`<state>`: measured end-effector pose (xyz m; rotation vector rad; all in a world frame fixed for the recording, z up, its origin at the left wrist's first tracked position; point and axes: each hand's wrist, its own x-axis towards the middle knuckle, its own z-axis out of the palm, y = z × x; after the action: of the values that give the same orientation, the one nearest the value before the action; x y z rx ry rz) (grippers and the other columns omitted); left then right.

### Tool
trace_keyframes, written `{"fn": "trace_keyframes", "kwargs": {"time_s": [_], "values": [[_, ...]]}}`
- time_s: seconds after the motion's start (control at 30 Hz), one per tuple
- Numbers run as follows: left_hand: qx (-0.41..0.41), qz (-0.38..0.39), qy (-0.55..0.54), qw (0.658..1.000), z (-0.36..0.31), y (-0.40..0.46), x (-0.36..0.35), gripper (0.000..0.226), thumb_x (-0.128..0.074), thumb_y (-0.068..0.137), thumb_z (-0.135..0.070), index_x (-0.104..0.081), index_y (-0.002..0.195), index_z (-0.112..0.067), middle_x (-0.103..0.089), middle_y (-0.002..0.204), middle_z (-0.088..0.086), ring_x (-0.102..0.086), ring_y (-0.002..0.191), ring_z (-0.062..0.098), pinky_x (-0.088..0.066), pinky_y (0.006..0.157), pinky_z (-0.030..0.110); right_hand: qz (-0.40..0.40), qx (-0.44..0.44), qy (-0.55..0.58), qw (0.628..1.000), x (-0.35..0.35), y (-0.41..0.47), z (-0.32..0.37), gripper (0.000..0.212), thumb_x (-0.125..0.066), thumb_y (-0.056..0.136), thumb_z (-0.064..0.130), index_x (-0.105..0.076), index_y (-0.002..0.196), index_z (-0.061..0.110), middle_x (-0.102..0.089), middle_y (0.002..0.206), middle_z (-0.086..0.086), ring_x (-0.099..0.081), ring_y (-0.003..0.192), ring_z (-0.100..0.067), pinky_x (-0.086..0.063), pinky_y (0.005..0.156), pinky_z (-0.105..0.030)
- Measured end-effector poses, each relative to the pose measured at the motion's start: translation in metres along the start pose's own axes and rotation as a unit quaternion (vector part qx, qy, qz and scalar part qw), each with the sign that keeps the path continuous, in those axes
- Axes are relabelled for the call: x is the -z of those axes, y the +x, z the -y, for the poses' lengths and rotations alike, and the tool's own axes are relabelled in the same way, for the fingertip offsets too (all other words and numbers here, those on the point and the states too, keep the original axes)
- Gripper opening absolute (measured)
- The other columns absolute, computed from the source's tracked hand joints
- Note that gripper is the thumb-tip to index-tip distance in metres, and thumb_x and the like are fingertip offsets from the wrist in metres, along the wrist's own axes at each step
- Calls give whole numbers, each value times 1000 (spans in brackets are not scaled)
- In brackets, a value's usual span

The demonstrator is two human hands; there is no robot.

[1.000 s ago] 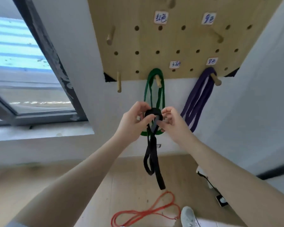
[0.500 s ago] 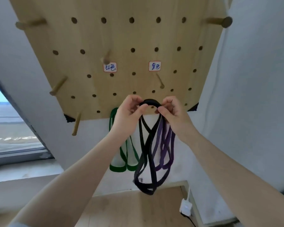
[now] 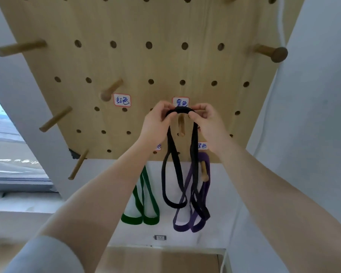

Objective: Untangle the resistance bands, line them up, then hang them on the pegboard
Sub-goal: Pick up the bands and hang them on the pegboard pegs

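Black band (image 3: pixel 170 152) pinched between raised left hand (image 3: pixel 156 123) and right hand (image 3: pixel 209 121)

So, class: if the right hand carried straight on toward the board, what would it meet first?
Probably the wooden peg under the black-labelled tag; the right hand pinches the black band just before it, though depth is unclear.
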<state>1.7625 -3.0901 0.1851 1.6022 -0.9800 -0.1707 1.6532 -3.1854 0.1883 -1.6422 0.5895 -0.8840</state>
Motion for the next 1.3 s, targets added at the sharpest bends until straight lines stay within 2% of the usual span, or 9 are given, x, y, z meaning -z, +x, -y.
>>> {"fn": "trace_keyframes", "kwargs": {"time_s": [0.3,0.43,0.53,0.6,0.73,0.9,1.07,1.2,1.3], "values": [[-35,-45,2,998,13,15,-16,11,-54,93,-16,-52,103,-22,-59,94,-18,-56,89,-7,-43,76,2,-22,66,21,997,2,24,-14,14,-62,88,14,-55,93,24,-63,96,5,-63,91,-10,-54,68,-18],[-26,-36,112,993,29,13,-20,13,-56,92,-16,-56,104,-16,-55,109,0,-54,99,11,-46,91,25,-47,139,-186,971,-6,27,-34,11,-63,87,18,-62,98,18,-57,97,6,-54,85,-7,-42,72,-13],[-16,-79,225,971,43,7,-19,22,-58,91,-24,-61,109,-12,-44,117,7,-44,108,20,-37,88,26,-85,146,-240,956,-12,26,-42,23,-61,89,21,-63,111,15,-52,106,3,-52,91,-8,-41,80,-17],[8,-58,162,985,45,6,-16,24,-57,91,-24,-58,112,-14,-51,110,3,-52,99,18,-45,87,28,-81,137,-211,964,-14,23,-44,27,-59,90,21,-61,116,16,-58,105,3,-56,93,-10,-46,84,-24],[22,-32,33,999,39,5,-17,15,-57,91,-23,-51,105,-25,-58,88,-9,-59,86,12,-54,84,35,-75,115,-149,979,-15,15,-45,31,-55,92,20,-53,123,18,-56,91,13,-53,80,2,-44,75,-15],[16,-32,65,997,36,20,-19,7,-58,91,-25,-52,95,-23,-52,77,-11,-49,70,5,-51,75,31,-100,124,-189,969,-18,30,-37,6,-62,88,20,-62,92,16,-60,87,8,-53,77,-2,-38,68,-12],[51,-37,46,997,33,22,-19,12,-60,90,-26,-54,98,-19,-54,81,-10,-53,75,6,-47,69,24,-125,49,-152,979,-16,29,-35,15,-68,83,27,-58,86,15,-52,73,12,-48,65,0,-37,57,-10],[68,-34,55,996,42,-13,-8,27,-56,92,-25,-50,117,-18,-53,89,-14,-53,80,2,-45,71,18,-137,42,-159,977,-21,-5,-47,14,-59,90,28,-52,88,17,-50,75,11,-51,69,-7,-46,67,-20],[104,54,82,990,85,-70,9,23,-51,94,-21,-50,117,-19,-54,91,-11,-60,82,11,-47,69,18,-83,8,-177,981,-36,-53,-71,15,-55,92,28,-55,84,15,-52,71,11,-49,67,-2,-41,71,-21]]}}
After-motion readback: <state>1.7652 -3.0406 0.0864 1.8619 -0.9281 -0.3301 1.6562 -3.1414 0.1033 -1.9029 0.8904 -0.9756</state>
